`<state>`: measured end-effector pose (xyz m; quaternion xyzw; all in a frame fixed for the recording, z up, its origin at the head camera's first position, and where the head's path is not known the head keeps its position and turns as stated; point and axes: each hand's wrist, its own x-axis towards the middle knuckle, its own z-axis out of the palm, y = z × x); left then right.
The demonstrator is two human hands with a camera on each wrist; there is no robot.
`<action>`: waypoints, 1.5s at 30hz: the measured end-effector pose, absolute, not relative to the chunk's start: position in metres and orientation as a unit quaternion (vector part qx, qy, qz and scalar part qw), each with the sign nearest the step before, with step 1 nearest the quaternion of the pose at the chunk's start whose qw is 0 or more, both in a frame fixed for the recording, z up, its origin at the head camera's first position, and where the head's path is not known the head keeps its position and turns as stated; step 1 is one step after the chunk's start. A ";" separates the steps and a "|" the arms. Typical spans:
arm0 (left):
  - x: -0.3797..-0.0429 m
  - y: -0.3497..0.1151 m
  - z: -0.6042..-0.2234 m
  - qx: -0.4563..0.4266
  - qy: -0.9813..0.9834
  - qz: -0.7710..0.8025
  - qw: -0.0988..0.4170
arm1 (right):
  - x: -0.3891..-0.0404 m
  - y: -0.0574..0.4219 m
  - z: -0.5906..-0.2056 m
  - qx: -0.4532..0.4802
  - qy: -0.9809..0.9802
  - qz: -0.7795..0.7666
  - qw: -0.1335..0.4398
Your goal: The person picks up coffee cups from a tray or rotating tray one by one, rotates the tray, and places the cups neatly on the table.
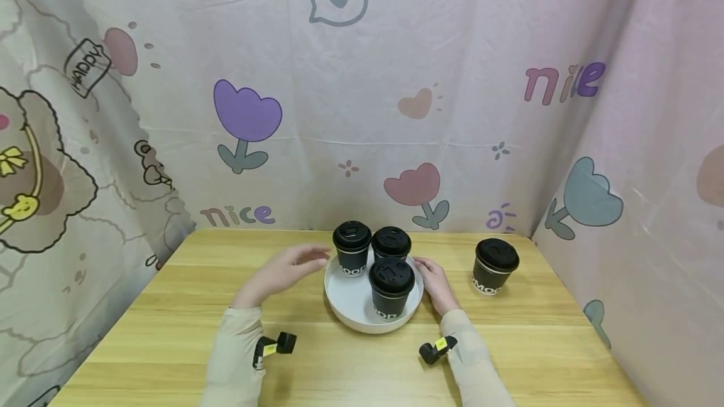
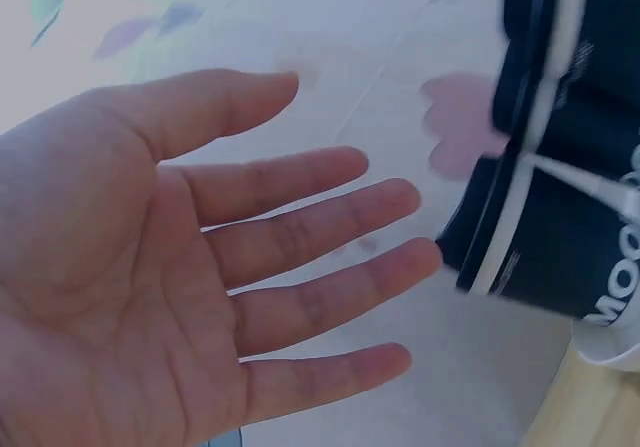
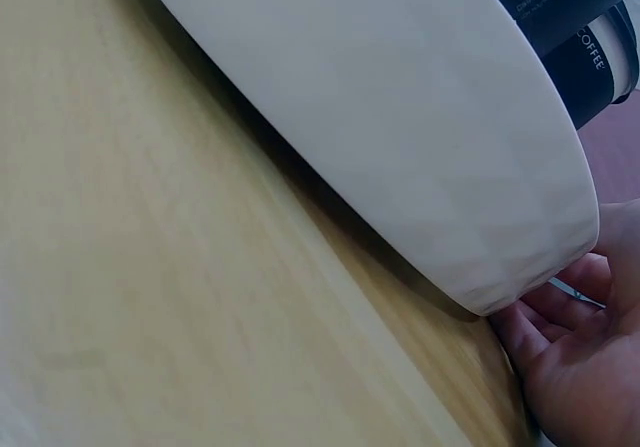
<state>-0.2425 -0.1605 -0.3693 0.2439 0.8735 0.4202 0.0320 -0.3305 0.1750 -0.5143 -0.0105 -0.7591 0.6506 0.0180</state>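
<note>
Three black paper coffee cups with black lids stand upright in a round white tray: a left cup (image 1: 352, 256), a back cup (image 1: 391, 247) and a front cup (image 1: 390, 297). The tray (image 1: 345, 306) has a low wall with a faint diamond pattern. My left hand (image 1: 291, 269) is just left of the tray and the left cup, apart from both. Its fingers (image 2: 310, 297) are spread and hold nothing. My right hand (image 1: 434, 281) grips the tray's right edge, with fingers (image 3: 545, 327) bent at its lower rim. Part of that hand is out of the right wrist view.
Another black lidded coffee cup (image 1: 494, 265) stands on the wooden table (image 1: 339, 369), to the right of my right hand. A printed curtain (image 1: 339, 112) hangs behind the table and along both sides. Small black cameras are strapped to both wrists.
</note>
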 end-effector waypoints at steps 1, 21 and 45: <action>-0.246 -0.164 -0.371 0.230 0.869 0.436 0.028 | -0.331 0.175 -0.515 -0.011 -0.760 0.650 0.018; -0.310 -0.140 -0.492 0.011 0.679 0.734 -0.020 | -0.331 0.176 -0.518 -0.010 -0.760 0.650 0.021; -0.316 -0.131 -0.515 0.020 0.687 0.726 0.005 | -0.327 0.187 -0.487 0.020 -0.699 0.714 0.035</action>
